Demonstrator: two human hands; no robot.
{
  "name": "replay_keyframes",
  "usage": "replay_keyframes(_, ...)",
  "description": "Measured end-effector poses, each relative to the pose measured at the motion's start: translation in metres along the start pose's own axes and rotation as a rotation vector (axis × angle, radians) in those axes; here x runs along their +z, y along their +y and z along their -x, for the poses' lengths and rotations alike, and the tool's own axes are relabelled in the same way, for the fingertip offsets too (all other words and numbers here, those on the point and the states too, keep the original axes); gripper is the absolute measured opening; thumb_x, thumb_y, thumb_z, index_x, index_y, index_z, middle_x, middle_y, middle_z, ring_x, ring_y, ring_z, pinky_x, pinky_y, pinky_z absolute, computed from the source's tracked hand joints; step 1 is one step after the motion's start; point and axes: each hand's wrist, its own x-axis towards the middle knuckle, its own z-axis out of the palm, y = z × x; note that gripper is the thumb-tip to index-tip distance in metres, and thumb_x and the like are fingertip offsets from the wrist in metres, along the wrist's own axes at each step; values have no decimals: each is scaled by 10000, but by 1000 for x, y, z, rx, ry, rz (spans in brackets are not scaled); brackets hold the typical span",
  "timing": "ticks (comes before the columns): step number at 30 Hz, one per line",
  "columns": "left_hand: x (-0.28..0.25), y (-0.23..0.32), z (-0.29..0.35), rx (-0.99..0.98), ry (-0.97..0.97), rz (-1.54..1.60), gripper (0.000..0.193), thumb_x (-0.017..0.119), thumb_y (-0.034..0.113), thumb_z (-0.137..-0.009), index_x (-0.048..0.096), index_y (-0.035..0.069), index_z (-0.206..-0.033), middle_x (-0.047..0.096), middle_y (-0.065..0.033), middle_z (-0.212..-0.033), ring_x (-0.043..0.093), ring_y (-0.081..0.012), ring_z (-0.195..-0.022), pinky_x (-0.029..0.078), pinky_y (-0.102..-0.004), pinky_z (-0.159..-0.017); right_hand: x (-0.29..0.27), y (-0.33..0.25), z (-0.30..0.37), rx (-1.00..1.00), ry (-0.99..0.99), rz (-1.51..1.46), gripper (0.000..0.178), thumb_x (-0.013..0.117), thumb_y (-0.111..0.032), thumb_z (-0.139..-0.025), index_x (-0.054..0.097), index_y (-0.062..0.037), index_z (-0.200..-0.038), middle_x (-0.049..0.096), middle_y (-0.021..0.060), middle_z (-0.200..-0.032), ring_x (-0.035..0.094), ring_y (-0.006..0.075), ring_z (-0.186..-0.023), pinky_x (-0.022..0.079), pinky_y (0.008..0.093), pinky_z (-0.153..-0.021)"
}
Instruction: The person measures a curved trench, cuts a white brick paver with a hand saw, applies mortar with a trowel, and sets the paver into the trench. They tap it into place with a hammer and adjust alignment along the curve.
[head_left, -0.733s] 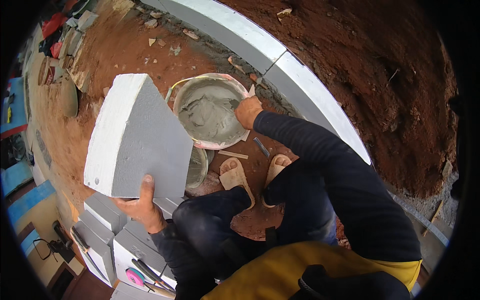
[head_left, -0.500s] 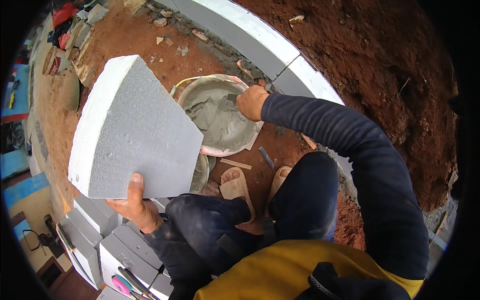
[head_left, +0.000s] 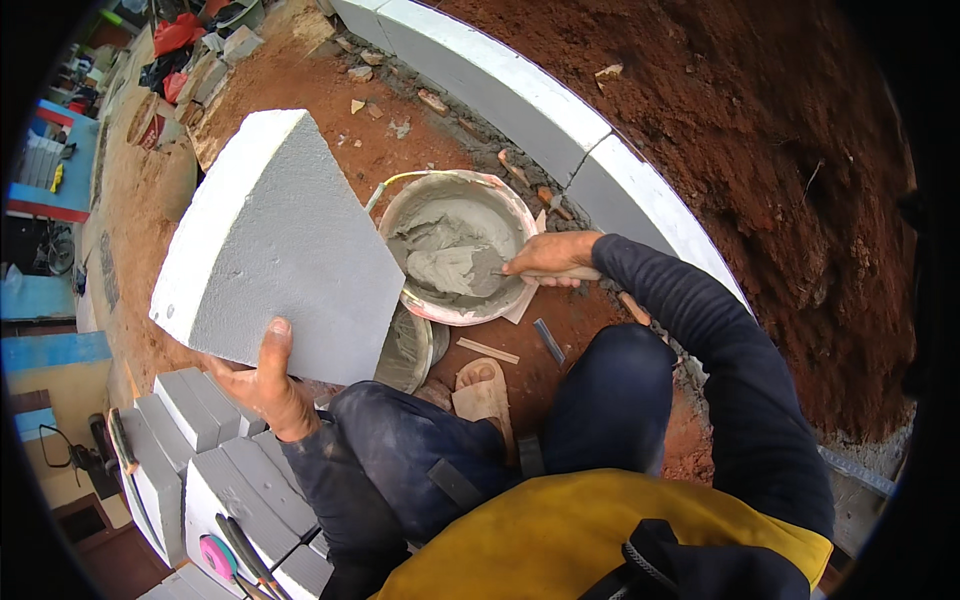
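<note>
My left hand (head_left: 268, 385) grips the lower edge of a pale grey aerated concrete block (head_left: 295, 250), thumb on its broad face. The block is held tilted above my left knee. My right hand (head_left: 552, 256) is closed round the wooden handle of a trowel (head_left: 488, 272). The trowel's blade rests in wet grey mortar (head_left: 440, 268), partly covered by it. That mortar lies in a round bucket (head_left: 460, 318) with a smeared rim and a yellowish handle, standing on the soil before my feet. The block hides part of the bucket's left side.
A low block wall (head_left: 500, 90) curves past the bucket on the right, with red earth (head_left: 740, 150) beyond it. More blocks (head_left: 250, 490) are stacked at lower left, with a pink tape measure (head_left: 217, 556) and a saw on them. A second mortar-smeared container (head_left: 408, 350) sits beside the bucket.
My right hand has drawn back toward me with the trowel, turning so its wooden handle shows. The block is still in my left hand, slightly tilted. The whole view has shifted a little.
</note>
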Motion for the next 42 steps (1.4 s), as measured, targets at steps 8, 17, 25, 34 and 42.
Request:
replay_keyframes(8,0,19,-4,24,-11,51,993,893,252,-623,481,12,-1494,590,-199,-1291,565,-340,-1241,441,-524,-1094,14,26,122,-412,505,-130,400,563,-443,-1030,628,-68,-908,539,-1,-647,519,96,-528,410,287,-472)
replay_keyframes(17,27,33,9,8,-228,105,909,918,254,-651,486,6,-1411,592,-165,-1242,628,-276,-1143,521,-441,-1000,2,-98,188,-980,1311,640,237,764,-238,-961,690,-32,-1052,611,109,-765,640,271,-669,511,383,-615)
replay_keyframes(25,48,35,13,-5,-252,125,842,919,184,-673,501,9,-1383,613,-143,-1208,637,-257,-1121,529,-412,-983,21,-83,163,-1087,1375,887,336,880,-257,-853,676,-76,-1050,521,65,-738,566,250,-615,460,395,-561)
replay_keyframes(34,54,37,15,-35,-222,137,848,916,182,-674,489,13,-1388,598,-151,-1224,650,-270,-1108,548,-421,-967,20,-49,158,-996,1159,171,242,799,-214,-956,665,-15,-990,547,119,-727,560,288,-594,468,392,-573)
replay_keyframes(42,54,40,24,10,-231,155,885,904,209,-667,478,12,-1417,569,-140,-1249,612,-268,-1161,513,-424,-1021,1,-50,119,-986,1433,620,281,828,-226,-914,654,-45,-1039,574,118,-830,610,323,-728,491,437,-647)
